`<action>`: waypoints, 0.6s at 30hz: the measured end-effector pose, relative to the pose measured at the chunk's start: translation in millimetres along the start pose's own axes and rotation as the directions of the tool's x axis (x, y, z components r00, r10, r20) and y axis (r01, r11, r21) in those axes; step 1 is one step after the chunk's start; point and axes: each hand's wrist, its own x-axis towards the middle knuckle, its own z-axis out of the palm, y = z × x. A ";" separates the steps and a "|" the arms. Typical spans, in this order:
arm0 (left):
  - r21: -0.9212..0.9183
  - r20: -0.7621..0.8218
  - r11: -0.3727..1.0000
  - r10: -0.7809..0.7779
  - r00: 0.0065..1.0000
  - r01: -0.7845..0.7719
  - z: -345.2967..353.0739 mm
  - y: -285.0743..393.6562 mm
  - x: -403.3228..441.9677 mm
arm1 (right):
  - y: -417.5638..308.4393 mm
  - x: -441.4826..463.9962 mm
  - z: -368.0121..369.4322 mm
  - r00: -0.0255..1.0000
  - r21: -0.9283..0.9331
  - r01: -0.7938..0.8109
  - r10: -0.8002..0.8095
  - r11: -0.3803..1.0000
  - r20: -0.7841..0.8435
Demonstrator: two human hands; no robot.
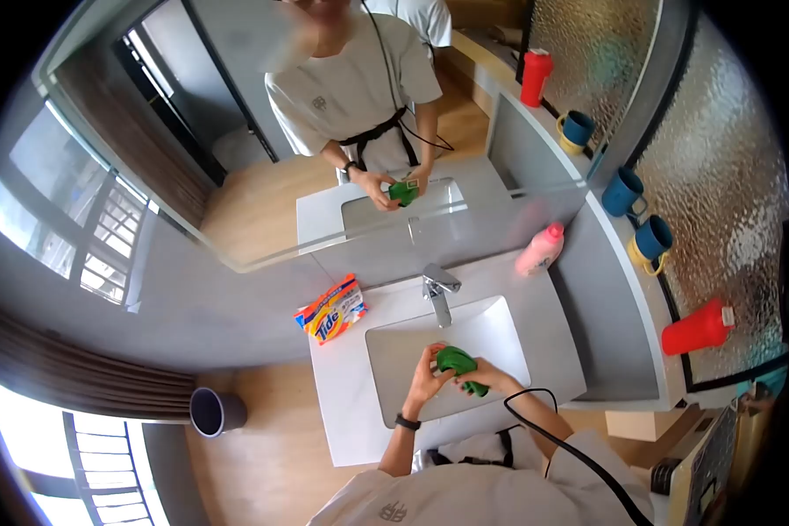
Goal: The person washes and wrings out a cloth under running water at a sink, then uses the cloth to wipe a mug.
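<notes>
Over the white sink basin, my left hand and my right hand both hold a folded green cloth-like item. The fingers of each hand are closed around it, left hand on its left side and right hand on its lower right. A chrome faucet stands behind the basin, just above the hands in the view. On the counter to the left of the faucet lies an orange Tide packet. A pink bottle rests at the counter's back right.
A mirror behind the counter reflects a person holding the green item. Along the right ledge are a blue cup, a blue and yellow cup and a red bottle. A dark bin stands on the floor at left.
</notes>
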 end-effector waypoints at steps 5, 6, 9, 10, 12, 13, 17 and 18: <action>0.784 0.048 0.620 -0.105 0.993 0.028 -82.3 -102.1 -53.9 | 53.9 23.1 -52.9 0.927 -0.791 -0.308 -0.022 0.529 -0.375; 0.833 0.033 0.551 -0.142 0.989 0.051 -80.4 -86.8 -59.0 | 68.3 31.4 -63.3 0.946 -0.838 -0.262 -0.043 0.478 -0.320; 0.869 0.096 0.490 -0.042 0.994 -0.064 -35.7 -38.3 -54.1 | 70.4 23.5 -43.9 0.989 -0.933 -0.103 -0.064 0.345 -0.133; 0.873 0.195 0.450 0.034 0.980 -0.189 -20.3 -18.3 -52.8 | 50.2 8.5 -18.4 0.996 -0.948 -0.033 -0.065 0.316 -0.056; 0.867 0.344 0.332 0.137 0.929 -0.370 -4.6 -5.6 -35.7 | 24.2 13.0 10.7 0.991 -0.944 0.123 -0.082 0.306 0.103; 0.864 0.392 0.270 0.165 0.905 -0.424 0.0 -11.4 -30.2 | 22.5 17.2 16.0 0.980 -0.926 0.198 -0.093 0.321 0.178; 0.756 0.240 0.652 -0.368 0.898 0.065 -14.4 -21.3 -19.0 | 2.3 10.4 23.8 0.956 -0.804 0.284 -0.214 0.523 0.199; 0.594 0.186 0.804 -0.158 0.970 0.017 -15.4 -19.9 -20.6 | -6.5 13.0 21.5 0.947 -0.703 0.308 -0.276 0.641 0.164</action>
